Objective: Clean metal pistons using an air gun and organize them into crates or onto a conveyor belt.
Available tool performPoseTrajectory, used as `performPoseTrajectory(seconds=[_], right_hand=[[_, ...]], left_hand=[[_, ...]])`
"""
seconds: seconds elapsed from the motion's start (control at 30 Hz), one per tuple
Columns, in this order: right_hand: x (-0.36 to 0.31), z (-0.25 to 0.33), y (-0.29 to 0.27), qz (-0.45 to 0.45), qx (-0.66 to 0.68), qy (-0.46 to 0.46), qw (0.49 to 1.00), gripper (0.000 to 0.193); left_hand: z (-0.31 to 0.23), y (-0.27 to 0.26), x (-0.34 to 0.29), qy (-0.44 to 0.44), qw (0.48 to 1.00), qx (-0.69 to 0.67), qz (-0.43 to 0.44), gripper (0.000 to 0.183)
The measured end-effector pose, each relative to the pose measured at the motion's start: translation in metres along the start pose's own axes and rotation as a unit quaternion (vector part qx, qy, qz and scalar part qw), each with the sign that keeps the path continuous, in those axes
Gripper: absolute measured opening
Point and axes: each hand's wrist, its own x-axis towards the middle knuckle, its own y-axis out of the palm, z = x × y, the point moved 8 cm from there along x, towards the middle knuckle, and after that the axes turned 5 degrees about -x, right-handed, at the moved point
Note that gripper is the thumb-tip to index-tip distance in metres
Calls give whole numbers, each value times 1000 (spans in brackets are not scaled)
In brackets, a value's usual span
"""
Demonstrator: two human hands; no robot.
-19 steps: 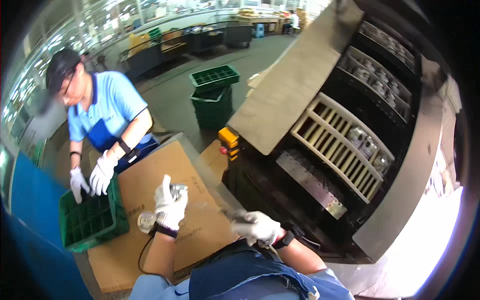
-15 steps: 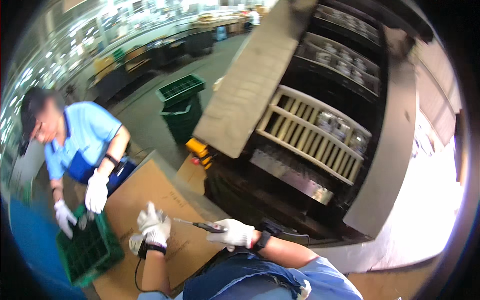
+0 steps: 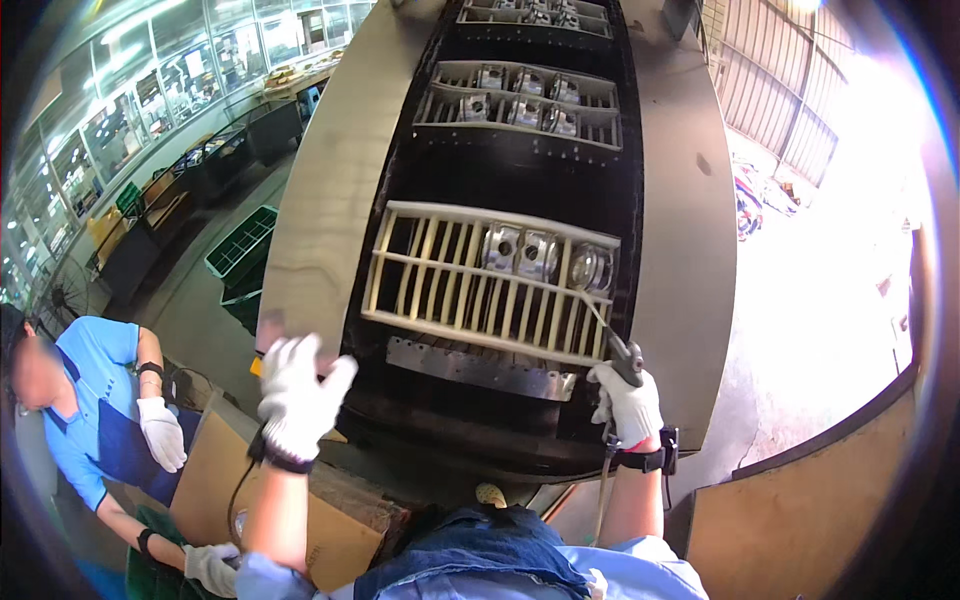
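a worker in white gloves stands before a dark conveyor machine (image 3: 500,150) that fills the centre of the frame. the right hand (image 3: 628,405), at lower centre right, has its grip clamped around the handle of a thin metal hook tool (image 3: 606,335), whose rod slants up and to the left, its tip touching the rightmost of three shiny metal cylindrical parts (image 3: 540,255). those parts sit side by side in a cream slatted tray (image 3: 440,285) at mid-frame, on the machine's black belt. a black strap rings the right wrist and a thin cable hangs down from it. the left hand (image 3: 298,395), at lower centre left, is raised with its grip apart, fingers spread and holding nothing, just in front of the machine's grey side panel (image 3: 330,190). two more slatted trays carrying similar metal parts ride higher up, at the top centre of the frame. at the lower left, a second person in a blue shirt (image 3: 95,400) and white gloves bends over a green crate (image 3: 150,570), beside a brown cardboard sheet (image 3: 215,480). further green crates (image 3: 240,250) stand on the floor at mid left, in front of glazed walls.
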Motion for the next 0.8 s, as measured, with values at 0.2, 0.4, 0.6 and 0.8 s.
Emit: performPoseTrajectory(seconds=[0.2,0.4,0.6,0.8], right_hand=[[6,-9,-27,19,34,9,999,13],[7,-5,-22,79,13,22,997,11],[-16,21,38,279,75,0,957,13],[-21,21,123,389,29,19,920,14]], left_hand=[[-117,147,144,-46,966,-89,238,68],[-104,235,156,-266,898,-205,285,41],[-86,210,112,-309,627,-713,55,33],[-69,133,63,-269,615,-738,70,37]])
